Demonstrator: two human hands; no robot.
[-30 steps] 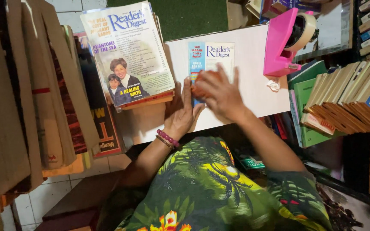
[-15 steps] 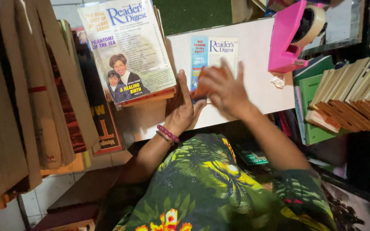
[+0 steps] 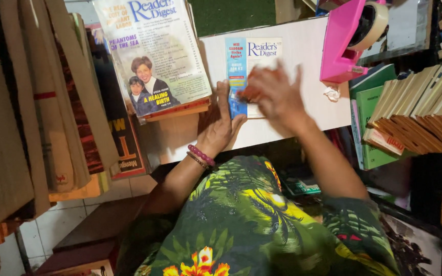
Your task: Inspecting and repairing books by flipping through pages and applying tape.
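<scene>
1. Nearest the camera is the person's lap, covered in green cloth [image 3: 251, 220] printed with leaves and bright flowers. Both bare forearms reach forward from it to a pale counter [image 3: 308, 56].

2. The left hand [image 3: 221, 128], with beaded bracelets [image 3: 200, 156] at the wrist, lies flat near the counter's near edge. Its fingers are stretched out and apart, clamped on nothing, with the fingertips touching the left edge of a small magazine [image 3: 262, 51].

3. The right hand [image 3: 274, 94] lies on top of the magazine, fingers spread, pressing rather than gripping. It is blurred, so I cannot tell exactly how the fingers meet the cover.

4. The small magazine lies flat at the middle of the counter, with a blue strip down its left side. Its lower half is hidden under the right hand.

5. At the counter's left edge a larger magazine [image 3: 154, 56] leans on a stack, its cover showing two people.

6. At the far right corner stands a pink tape dispenser [image 3: 346, 46], with a crumpled scrap [image 3: 332, 93] just beside it.

7. Rows of books [image 3: 415, 112] fill the right side, and tall leaning books [image 3: 52, 102] the left.

8. Risk, as a judgement: the small magazine is only pressed, not gripped, so an uneven push could slide it or crease its cover. A wide sweep of the right arm could knock the dispenser.
</scene>
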